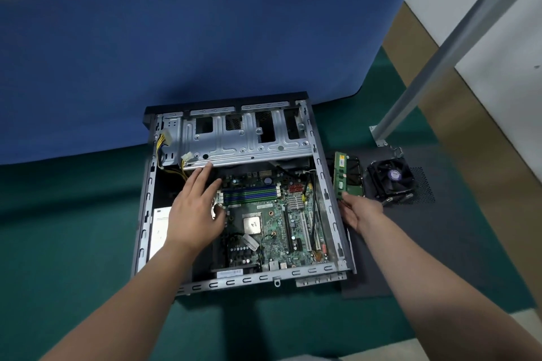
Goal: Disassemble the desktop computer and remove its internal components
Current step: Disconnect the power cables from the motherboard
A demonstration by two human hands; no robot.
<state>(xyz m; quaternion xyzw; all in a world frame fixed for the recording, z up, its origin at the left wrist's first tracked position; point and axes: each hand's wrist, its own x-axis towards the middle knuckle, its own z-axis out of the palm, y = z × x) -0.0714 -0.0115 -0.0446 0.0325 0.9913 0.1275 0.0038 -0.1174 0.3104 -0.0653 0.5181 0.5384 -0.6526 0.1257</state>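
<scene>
A: Where is the computer?

B: The open desktop case [328, 193] lies flat at the centre of the frame on a green mat [73, 228], its motherboard [272, 214] exposed.

A: And the left hand?

B: The left hand [195, 208] hovers over the board's left part, fingers straight and spread, holding nothing.

A: The right?

B: The right hand [359, 209], just right of the case wall, pinches the lower end of a green memory stick [340, 174]. Further right sits a cooler fan [391, 177] on a dark panel [410, 243].
</scene>
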